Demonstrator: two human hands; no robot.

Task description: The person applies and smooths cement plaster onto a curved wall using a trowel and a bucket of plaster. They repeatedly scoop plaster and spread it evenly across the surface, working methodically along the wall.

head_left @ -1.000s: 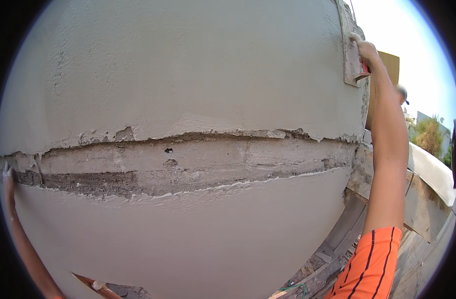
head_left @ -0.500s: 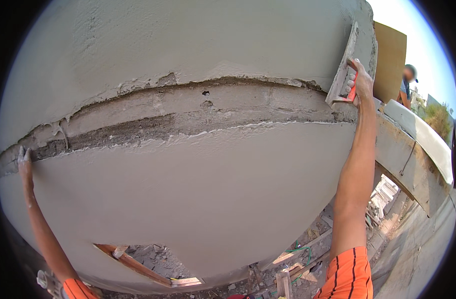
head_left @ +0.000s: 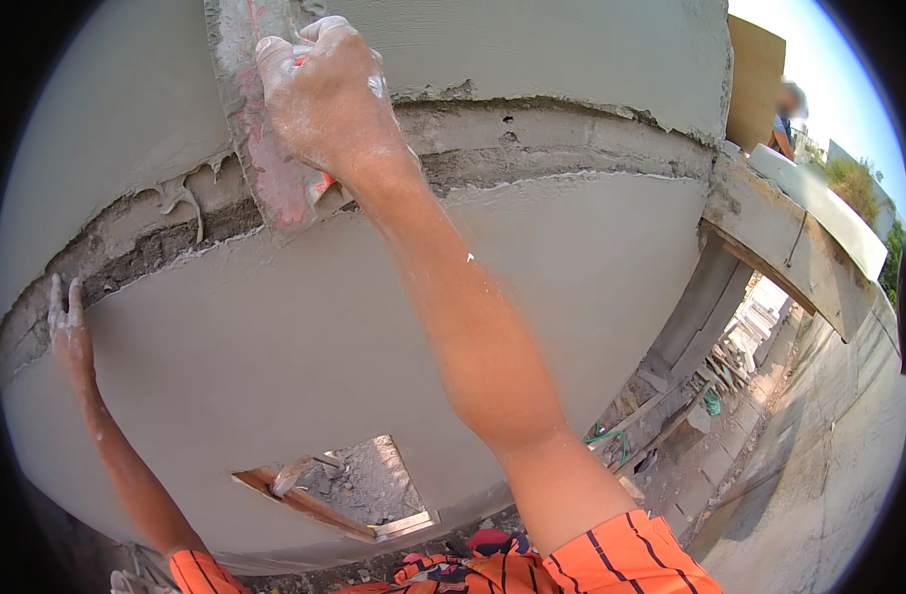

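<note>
My right hand [head_left: 329, 104], smeared with pale plaster, grips the red handle of a plastering trowel [head_left: 260, 188]. The long blade, stained grey and pink, lies over the wall's upper plaster and crosses a rough, unplastered band [head_left: 562, 139]. My left hand [head_left: 72, 337] is at the far left, fingers stretched up against the lower edge of that band, holding nothing. Smooth grey plaster [head_left: 592, 267] covers the wall below the band, and above it the upper plaster [head_left: 562, 49] ends in a ragged lip. A hanging strip of plaster [head_left: 186, 203] shows left of the blade.
A square opening [head_left: 364, 485] with wood edging is low in the wall. At right are a tan board [head_left: 755, 79], a person [head_left: 785, 129] behind a ledge, a concrete slab [head_left: 790, 247], rubble and timber [head_left: 730, 366] below, and a sloping concrete surface [head_left: 809, 436].
My right hand and trowel have swung from the wall's right edge to the upper middle-left. My left hand stays at the band. The view has tilted, showing more of the opening and ground.
</note>
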